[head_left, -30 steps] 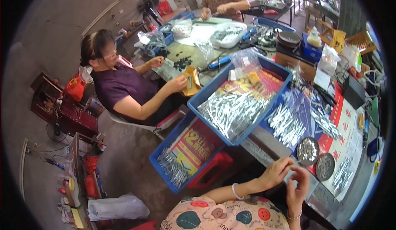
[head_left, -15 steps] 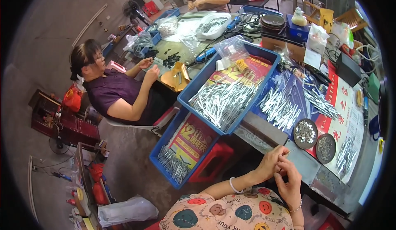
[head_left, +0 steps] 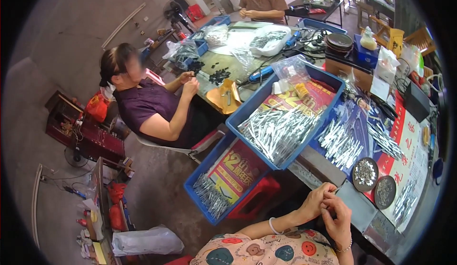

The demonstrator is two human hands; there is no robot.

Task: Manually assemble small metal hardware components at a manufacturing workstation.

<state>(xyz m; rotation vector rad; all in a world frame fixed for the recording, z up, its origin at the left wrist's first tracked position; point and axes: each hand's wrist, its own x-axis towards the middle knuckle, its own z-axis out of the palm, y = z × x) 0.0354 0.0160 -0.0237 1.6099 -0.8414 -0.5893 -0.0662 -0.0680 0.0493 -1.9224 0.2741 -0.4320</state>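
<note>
Wearer's hands: lower right of centre in the frame, close together at the near table edge. Left hand (head_left: 316, 202): fingers bent and bunched, tips toward the right hand. Right hand (head_left: 339, 220): fingers curled, index and thumb side turned to the left hand, the two overlapping at the fingertips. A thin sliver (head_left: 337, 190) shows at the fingertips, too small to identify; cannot tell which hand, if either, pinches it. White bangle (head_left: 272, 226) on left wrist; beaded bracelet (head_left: 344, 248) on right.

Just above and right of the hands, two round dishes side by side: left dish (head_left: 365, 189) with bright small metal pieces, right dish (head_left: 383, 207) with greyer, finer ones. Loose metal strips (head_left: 340, 143) lie in a heap above them; more lie at the right.

Centre: upper blue tray (head_left: 248, 146), piled with long silvery strips (head_left: 281, 134). Below left of it, lower blue tray (head_left: 197, 208), part-filled with similar strips, beside a red stool (head_left: 254, 198).

Left of centre: seated co-worker in purple (head_left: 150, 110), hands raised close together near black pieces (head_left: 219, 76). Top: co-worker in brown (head_left: 262, 1), hands together.
</note>
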